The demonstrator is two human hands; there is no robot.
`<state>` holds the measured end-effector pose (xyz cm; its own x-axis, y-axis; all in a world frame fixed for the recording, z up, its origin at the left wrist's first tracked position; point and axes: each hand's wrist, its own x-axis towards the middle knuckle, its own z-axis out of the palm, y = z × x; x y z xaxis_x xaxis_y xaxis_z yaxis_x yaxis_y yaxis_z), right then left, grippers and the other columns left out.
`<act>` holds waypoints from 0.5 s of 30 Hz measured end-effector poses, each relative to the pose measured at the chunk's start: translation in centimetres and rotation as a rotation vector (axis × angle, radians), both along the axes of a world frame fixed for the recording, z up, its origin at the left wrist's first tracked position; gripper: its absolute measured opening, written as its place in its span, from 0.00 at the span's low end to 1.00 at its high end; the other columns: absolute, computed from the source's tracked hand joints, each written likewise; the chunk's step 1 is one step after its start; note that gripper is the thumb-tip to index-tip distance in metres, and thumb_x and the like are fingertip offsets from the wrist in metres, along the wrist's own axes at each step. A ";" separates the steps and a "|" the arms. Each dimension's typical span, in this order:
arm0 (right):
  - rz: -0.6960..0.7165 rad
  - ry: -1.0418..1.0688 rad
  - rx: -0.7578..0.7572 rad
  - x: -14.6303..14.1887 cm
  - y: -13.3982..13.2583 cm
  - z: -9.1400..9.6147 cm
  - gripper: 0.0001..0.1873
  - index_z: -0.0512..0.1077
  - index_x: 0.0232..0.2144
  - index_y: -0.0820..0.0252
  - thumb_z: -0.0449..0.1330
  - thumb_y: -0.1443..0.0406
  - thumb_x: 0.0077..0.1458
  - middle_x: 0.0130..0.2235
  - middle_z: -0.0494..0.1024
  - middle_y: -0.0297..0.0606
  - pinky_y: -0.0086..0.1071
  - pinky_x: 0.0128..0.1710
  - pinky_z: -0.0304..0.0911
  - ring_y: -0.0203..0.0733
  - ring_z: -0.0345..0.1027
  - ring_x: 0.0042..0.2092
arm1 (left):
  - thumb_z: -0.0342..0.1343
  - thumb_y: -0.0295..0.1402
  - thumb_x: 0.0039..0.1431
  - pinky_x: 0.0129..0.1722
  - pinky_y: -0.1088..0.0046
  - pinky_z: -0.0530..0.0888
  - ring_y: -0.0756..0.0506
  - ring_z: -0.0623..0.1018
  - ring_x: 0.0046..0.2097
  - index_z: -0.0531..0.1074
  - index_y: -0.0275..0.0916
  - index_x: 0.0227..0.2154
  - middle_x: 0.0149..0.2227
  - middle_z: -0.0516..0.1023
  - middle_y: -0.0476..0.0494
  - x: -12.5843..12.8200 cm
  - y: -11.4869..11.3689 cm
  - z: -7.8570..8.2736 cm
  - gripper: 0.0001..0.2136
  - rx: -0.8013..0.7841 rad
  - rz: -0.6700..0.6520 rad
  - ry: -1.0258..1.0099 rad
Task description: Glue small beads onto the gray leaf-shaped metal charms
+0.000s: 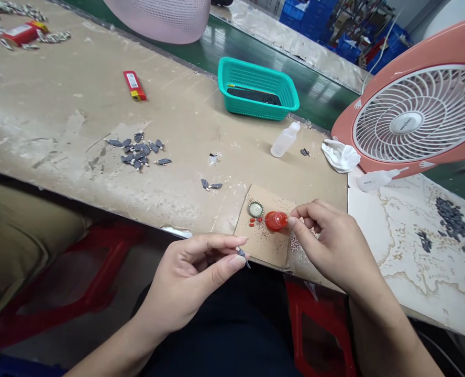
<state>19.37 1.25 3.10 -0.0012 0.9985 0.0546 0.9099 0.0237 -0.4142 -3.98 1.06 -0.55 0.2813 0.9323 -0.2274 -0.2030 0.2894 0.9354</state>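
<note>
My left hand [193,277] pinches a small dark grey piece with a thin pin [242,254] between thumb and fingers. My right hand [330,246] holds a small red bottle [276,221] by its end, tipped on its side just above a square of cardboard [264,251]. On that cardboard lie a metal bottle cap [255,209] holding something pale, a few red drops, and scattered tiny beads. Further up the worn workbench [79,89], several similar dark pieces [138,152] lie in a loose group.
A teal plastic basket [258,89], a translucent squeeze bottle [285,140], a crumpled white cloth [340,156] and a lighter [134,86] stand on the bench. A pink fan [413,115] stands at the right, above a marble-patterned board [405,246] holding dark pieces.
</note>
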 end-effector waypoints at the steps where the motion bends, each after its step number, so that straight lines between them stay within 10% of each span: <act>1: 0.008 -0.040 -0.006 -0.1 0.1 0.2 0.09 0.75 0.32 0.56 0.57 0.61 0.61 0.29 0.72 0.34 0.34 0.31 0.56 0.40 0.66 0.31 | 0.70 0.26 0.52 0.34 0.81 0.78 0.49 0.82 0.33 0.84 0.44 0.35 0.30 0.84 0.46 -0.1 0.0 0.0 0.08 0.004 0.000 -0.008; 15: 0.095 -0.301 -0.009 -1.0 0.9 0.6 0.08 0.73 0.29 0.57 0.56 0.64 0.60 0.29 0.73 0.36 0.34 0.27 0.53 0.40 0.66 0.29 | 0.69 0.25 0.50 0.31 0.80 0.76 0.49 0.79 0.32 0.85 0.44 0.32 0.31 0.82 0.46 -0.4 0.1 -0.4 0.08 0.098 0.017 -0.029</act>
